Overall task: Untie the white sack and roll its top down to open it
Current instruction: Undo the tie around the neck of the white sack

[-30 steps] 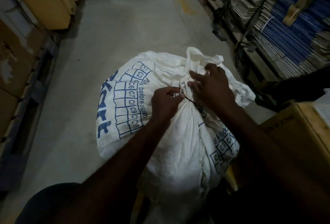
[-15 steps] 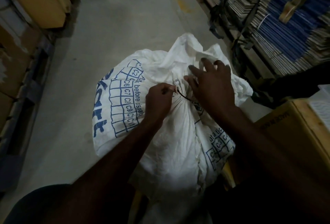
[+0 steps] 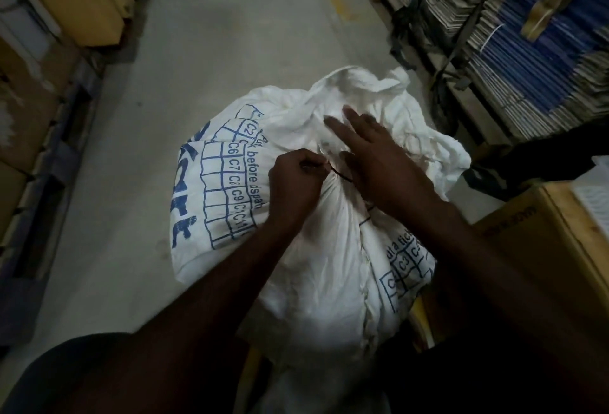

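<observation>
A full white sack [image 3: 316,268] with blue printed grids and letters stands on the floor in front of me. Its neck is gathered and bound by a thin dark tie [image 3: 341,175]. My left hand [image 3: 293,183] is closed, pinching the end of that tie just left of the gathered neck. My right hand [image 3: 379,163] lies over the neck with fingers spread and extended, pressing on the loose bunched top of the sack [image 3: 362,90], which flops away from me. The knot itself is mostly hidden under my right hand.
A concrete aisle [image 3: 230,51] runs ahead. Cardboard boxes on pallets [image 3: 39,90] line the left. Stacked flat cartons and blue bundles [image 3: 527,51] fill the racks on the right. A brown box [image 3: 543,242] stands close at my right.
My right hand has opened from a curled grip on the neck to flat, spread fingers over it. The left hand keeps pinching the tie. The sack's loose top has shifted slightly.
</observation>
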`<state>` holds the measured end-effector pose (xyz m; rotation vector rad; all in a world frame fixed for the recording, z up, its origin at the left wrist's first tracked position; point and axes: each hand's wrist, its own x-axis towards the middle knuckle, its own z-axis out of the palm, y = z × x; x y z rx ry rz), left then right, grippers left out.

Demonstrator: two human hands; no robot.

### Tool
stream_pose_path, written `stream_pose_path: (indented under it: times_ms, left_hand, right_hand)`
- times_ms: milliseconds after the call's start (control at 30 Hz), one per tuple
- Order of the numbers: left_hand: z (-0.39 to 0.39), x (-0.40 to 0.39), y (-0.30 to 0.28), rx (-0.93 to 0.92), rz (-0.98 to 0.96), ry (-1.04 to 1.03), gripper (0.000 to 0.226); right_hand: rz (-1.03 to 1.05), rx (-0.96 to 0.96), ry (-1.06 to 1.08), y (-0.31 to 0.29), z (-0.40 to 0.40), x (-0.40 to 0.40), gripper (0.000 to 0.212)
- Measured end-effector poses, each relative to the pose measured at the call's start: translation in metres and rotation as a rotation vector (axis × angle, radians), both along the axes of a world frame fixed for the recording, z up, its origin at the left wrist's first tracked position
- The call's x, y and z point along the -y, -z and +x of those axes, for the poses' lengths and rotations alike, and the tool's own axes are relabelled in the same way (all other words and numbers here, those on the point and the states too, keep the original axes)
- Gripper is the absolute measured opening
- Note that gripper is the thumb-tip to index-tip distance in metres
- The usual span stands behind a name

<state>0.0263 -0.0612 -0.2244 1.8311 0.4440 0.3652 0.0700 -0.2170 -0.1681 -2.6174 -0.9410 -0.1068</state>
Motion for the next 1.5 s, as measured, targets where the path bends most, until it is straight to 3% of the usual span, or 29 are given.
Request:
stream_pose_path:
  times_ms: [100,200,400,567,667,800,933,1033,1100,1233,1367,1500]
  left_hand:
    - [-0.005,0.006,-0.002,0.039,0.115,-0.01,0.007]
    - [-0.011,0.013,0.0,0.068,0.161,0.047,0.009]
    - [-0.018,0.015,0.007,0.105,0.277,0.073,0.019]
    - [-0.029,0.015,0.006,0.141,0.348,0.158,0.009]
    - [-0.026,0.012,0.009,0.06,0.33,0.145,0.025]
    - [-0.016,0.003,0.007,-0.02,0.226,0.116,0.014]
    - [-0.01,0.005,0.008,-0.039,0.241,0.029,0.006]
    - [-0.003,0.005,0.012,-0.065,0.238,0.019,0.038]
    - [0.006,-0.003,0.013,-0.103,0.226,0.095,0.045]
    - [0.016,-0.011,0.013,-0.172,0.139,0.093,0.028]
    - [0.02,-0.011,0.022,-0.121,0.042,0.111,0.01]
    - [0.017,-0.012,0.025,-0.043,0.1,0.108,0.015]
  right_hand:
    - [0.002,-0.093,0.083,0.014,0.011,0.002,0.066]
    - [0.097,-0.113,0.088,0.018,0.013,0.003,0.051]
    - [-0.12,-0.052,0.019,0.027,0.022,0.002,0.034]
    - [-0.023,-0.158,0.018,0.027,0.026,0.008,0.029]
    - [0.013,-0.22,0.028,0.026,0.026,0.009,0.034]
    - [0.08,-0.267,0.016,0.018,0.021,0.014,0.042]
    - [0.111,-0.27,0.029,0.014,0.016,0.014,0.038]
    - [0.118,-0.272,0.04,0.015,0.015,0.014,0.035]
    - [0.124,-0.292,0.06,0.017,0.016,0.015,0.037]
    - [0.121,-0.29,0.087,0.02,0.02,0.014,0.041]
    - [0.144,-0.292,0.115,0.021,0.022,0.015,0.038]
    - [0.17,-0.282,0.104,0.023,0.023,0.014,0.033]
